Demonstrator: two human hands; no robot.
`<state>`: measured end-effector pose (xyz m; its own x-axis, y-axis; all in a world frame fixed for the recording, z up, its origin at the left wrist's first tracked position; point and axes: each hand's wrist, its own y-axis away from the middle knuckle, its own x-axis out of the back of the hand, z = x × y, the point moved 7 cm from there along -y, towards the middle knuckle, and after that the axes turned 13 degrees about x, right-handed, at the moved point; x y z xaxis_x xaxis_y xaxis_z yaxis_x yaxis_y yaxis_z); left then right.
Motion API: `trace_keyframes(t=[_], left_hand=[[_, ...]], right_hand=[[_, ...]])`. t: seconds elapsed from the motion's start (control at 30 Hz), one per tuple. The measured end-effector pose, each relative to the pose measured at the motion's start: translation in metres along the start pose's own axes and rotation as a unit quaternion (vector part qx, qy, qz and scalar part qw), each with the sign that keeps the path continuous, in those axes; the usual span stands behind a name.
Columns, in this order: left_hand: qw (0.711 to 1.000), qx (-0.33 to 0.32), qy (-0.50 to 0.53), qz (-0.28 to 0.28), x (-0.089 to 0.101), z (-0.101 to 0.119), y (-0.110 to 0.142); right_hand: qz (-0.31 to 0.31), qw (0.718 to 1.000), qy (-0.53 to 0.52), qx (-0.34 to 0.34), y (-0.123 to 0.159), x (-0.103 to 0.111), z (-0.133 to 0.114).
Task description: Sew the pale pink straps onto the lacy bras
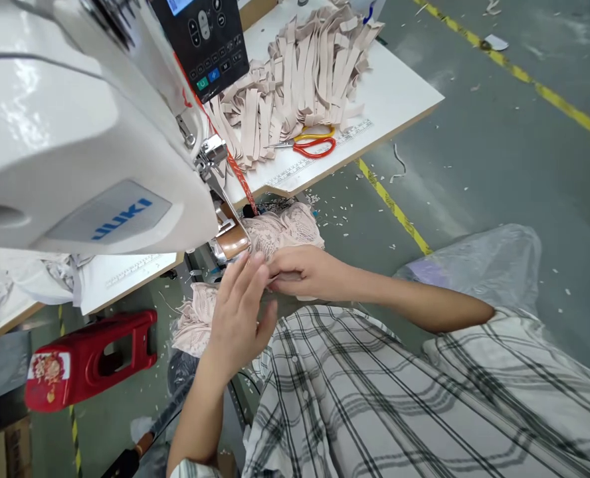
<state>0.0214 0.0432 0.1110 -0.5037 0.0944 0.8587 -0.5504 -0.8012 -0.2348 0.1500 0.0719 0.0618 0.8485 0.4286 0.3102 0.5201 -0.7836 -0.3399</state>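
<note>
In the head view my left hand (238,322) is raised just in front of the sewing machine's needle area, fingers stretched out and thumb apart. Its fingertips come close to my right hand (307,271), whose fingers are pinched together on a thin edge of pale fabric, mostly hidden by the hand. Pink lace fabric (288,229) is bunched behind my right hand at the machine. More of the same lace cloth (195,317) hangs to the left, below the presser area. The white sewing machine head (96,133) fills the upper left.
Beige fabric strips (295,79) are piled on the white table (404,99), with red-and-yellow-handled scissors (315,143) by them. A control panel (205,46) stands above. A red plastic stand (90,362) is at lower left. A clear plastic bag (494,265) lies on the floor at right.
</note>
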Motion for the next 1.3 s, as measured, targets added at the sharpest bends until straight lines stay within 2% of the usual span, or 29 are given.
trace_keyframes(t=[0.07, 0.1, 0.17, 0.3, 0.43, 0.63, 0.83, 1.0, 1.17, 1.3], left_hand=[[0.998, 0.007, -0.04, -0.054, -0.009, -0.007, -0.002], [0.997, 0.012, -0.052, -0.058, -0.011, -0.011, -0.001], [0.998, -0.002, -0.056, -0.017, -0.008, -0.015, 0.005], [0.987, -0.104, -0.067, 0.105, 0.002, -0.006, 0.025], [0.972, -0.144, -0.087, 0.162, 0.01, 0.003, 0.033], [0.968, -0.149, -0.091, 0.179, 0.017, 0.006, 0.034], [0.962, -0.164, -0.096, 0.196, 0.02, 0.008, 0.038], [0.959, -0.178, -0.092, 0.199, 0.021, 0.009, 0.045], [0.962, -0.178, -0.069, 0.197, 0.022, 0.007, 0.048], [0.956, -0.197, -0.08, 0.204, 0.022, 0.006, 0.052]], right_hand=[[-0.038, 0.995, 0.08, 0.046, 0.0, -0.005, -0.007], [-0.049, 0.988, 0.129, 0.069, 0.0, -0.007, -0.009], [-0.054, 0.967, 0.219, 0.12, 0.003, -0.011, -0.014], [-0.029, 0.931, 0.307, 0.195, 0.011, -0.016, -0.018], [-0.014, 0.921, 0.311, 0.236, 0.014, -0.019, -0.023], [-0.028, 0.911, 0.329, 0.247, 0.011, -0.022, -0.029], [-0.019, 0.938, 0.261, 0.23, 0.009, -0.021, -0.028], [0.002, 0.932, 0.246, 0.267, 0.012, -0.022, -0.03], [-0.023, 0.941, 0.243, 0.234, 0.012, -0.028, -0.021], [-0.009, 0.946, 0.208, 0.247, 0.012, -0.025, -0.026]])
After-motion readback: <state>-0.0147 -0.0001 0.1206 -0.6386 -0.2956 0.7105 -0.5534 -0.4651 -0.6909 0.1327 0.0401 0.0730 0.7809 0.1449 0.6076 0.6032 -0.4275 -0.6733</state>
